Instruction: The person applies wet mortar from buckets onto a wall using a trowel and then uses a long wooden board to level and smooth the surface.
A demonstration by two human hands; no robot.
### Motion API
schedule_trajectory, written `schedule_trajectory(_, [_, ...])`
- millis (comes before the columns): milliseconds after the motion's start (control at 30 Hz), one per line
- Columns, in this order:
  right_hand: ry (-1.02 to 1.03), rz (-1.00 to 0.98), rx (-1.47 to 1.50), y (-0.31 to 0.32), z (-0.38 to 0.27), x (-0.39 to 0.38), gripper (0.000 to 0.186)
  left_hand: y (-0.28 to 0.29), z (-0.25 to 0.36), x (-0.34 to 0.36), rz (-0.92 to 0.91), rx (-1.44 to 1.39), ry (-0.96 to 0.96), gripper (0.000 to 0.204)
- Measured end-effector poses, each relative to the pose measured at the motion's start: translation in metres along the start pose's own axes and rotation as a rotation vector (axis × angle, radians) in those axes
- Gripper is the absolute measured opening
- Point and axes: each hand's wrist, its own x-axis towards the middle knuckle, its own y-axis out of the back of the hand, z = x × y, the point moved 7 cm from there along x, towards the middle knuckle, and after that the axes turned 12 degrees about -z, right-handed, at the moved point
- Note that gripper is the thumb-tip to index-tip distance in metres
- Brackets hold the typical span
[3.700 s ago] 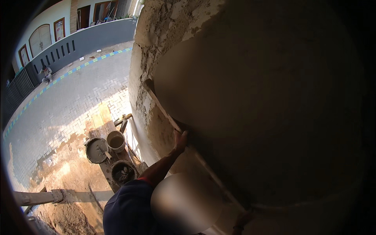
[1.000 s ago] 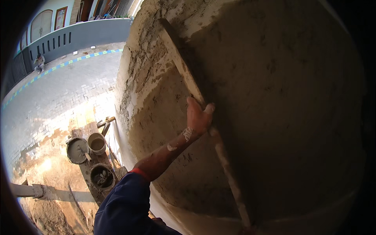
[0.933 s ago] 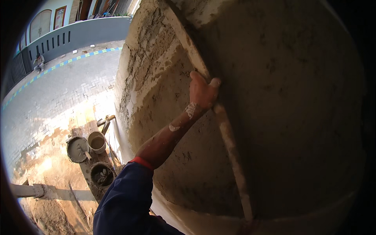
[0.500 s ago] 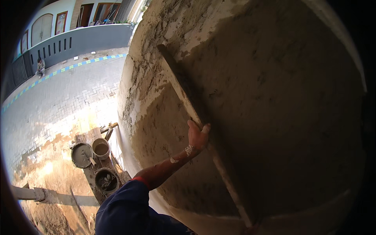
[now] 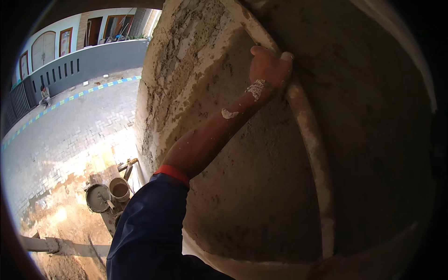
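A long, straight wooden plastering straightedge (image 5: 310, 128), smeared with mortar, lies against the freshly plastered wall (image 5: 242, 186). My left hand (image 5: 271, 69) is closed round its upper part, thumb and fingers over the edges. Dried mortar sticks to my left wrist and forearm. Low in the picture my right hand (image 5: 322, 267) shows only as a dim reddish shape at the straightedge's lower end, where it appears to grip; its fingers are hard to make out. Wet, darker plaster lies on both sides of the straightedge, and rougher, paler mortar (image 5: 179, 60) covers the wall's left edge.
Down to the left, a round pan of mortar (image 5: 97, 198) with a trowel handle and a bucket (image 5: 119, 189) stand on wooden planks; my sleeve partly covers another bucket. Beyond lie a paved street (image 5: 74, 126), a grey fence (image 5: 93, 63) and a seated person (image 5: 45, 95).
My left hand has slid up and to the right with the straightedge. Its lower end has also shifted right and slightly up, standing more upright. My sleeve now covers more of the nearest bucket.
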Motion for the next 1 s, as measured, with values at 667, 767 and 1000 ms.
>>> schedule_trajectory(667, [-0.05,0.21,-0.226,0.013,0.143,0.02,0.051,-0.054,0.086,0.024,-0.136,0.469,-0.216,0.044])
schedule_trajectory(767, [0.17,0.262,-0.464,0.071,0.132,0.059,0.052,-0.051,0.134,0.047,-0.053,0.368,-0.218,0.029])
schedule_trajectory(1000, [0.371,0.355,-0.568,0.087,0.139,0.091,0.053,-0.067,0.156,0.092,-0.364,0.305,-0.33,0.027])
